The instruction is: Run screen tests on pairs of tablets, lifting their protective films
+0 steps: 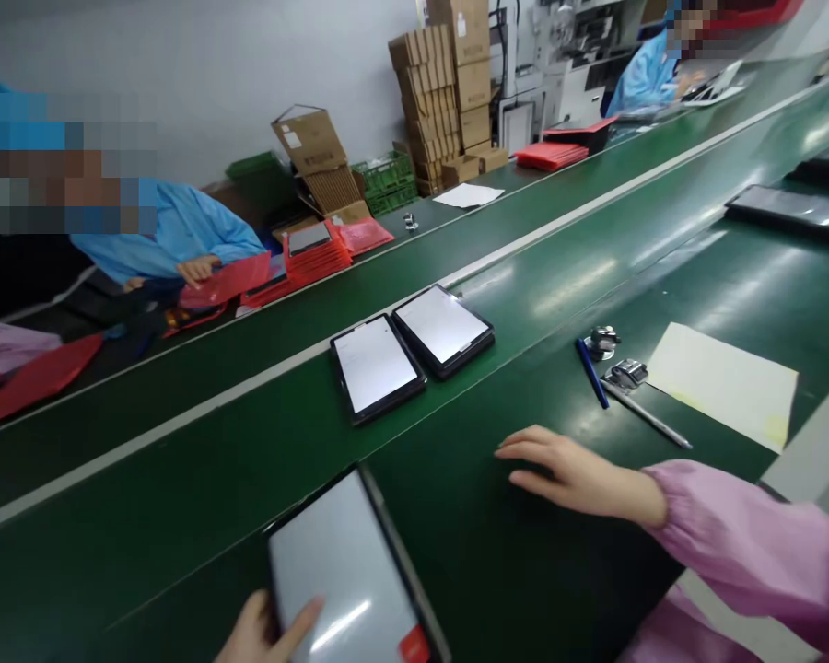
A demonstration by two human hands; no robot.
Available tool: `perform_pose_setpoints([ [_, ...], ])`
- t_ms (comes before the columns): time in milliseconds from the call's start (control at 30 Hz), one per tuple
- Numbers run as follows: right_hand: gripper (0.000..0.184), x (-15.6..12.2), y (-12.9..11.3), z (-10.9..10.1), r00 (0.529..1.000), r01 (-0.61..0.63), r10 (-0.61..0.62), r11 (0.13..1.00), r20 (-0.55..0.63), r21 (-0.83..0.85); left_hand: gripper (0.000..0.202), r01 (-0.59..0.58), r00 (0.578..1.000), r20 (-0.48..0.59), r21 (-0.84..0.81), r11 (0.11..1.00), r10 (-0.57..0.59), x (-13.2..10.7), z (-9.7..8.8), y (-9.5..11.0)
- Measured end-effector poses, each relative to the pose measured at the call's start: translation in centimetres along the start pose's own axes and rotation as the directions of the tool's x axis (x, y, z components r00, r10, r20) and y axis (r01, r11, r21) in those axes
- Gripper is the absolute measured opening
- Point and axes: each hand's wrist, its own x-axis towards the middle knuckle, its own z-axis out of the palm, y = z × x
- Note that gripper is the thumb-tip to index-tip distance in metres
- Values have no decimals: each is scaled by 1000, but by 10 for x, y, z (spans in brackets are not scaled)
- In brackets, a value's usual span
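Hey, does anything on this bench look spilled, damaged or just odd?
Nothing looks spilled or damaged. One mild oddity: a red patch at the near right corner of the tablet in the left hand. The two tablets farther ahead show no such patch.

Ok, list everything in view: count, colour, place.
Held tablet: 1, black, lower centre
Other tablets: at least 2, black, middle
Pens: 2, blue and silver, right
Metal pieces: 3, silver, right and far side
Sheets: 2, white, right and far side
Devices: several, black, right edge
Pouches: count unclear, red, far side
Cartons: many, brown, back
Crates: several, green, back
Machinery: count unclear, pale, back
Co-workers: 3, blue or pink, far side
Worktop: count unclear, green, throughout
Left hand: 1, bare, on held tablet
Right hand: 1, pink-sleeved, right
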Motion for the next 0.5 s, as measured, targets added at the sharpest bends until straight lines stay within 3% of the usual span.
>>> perform_pose_setpoints([
  [100,47,20,-1,35,996,-18,6,990,86,139,56,37,992,120,-80,996,-27,-17,48,41],
  [167,54,26,8,41,996,-70,60,985,68,155,69,-15,990,140,-140,990,35,-23,77,74],
  [233,56,30,19,34,992,-113,103,981,69,157,79,-55,989,124,-177,983,78,-27,94,97],
  [367,56,44,32,16,990,-109,95,984,104,139,80,-46,987,136,-302,952,90,-36,93,107],
  [500,46,87,37,25,998,-58,57,996,21,62,63,-55,974,170,-455,889,147,-48,85,97],
])
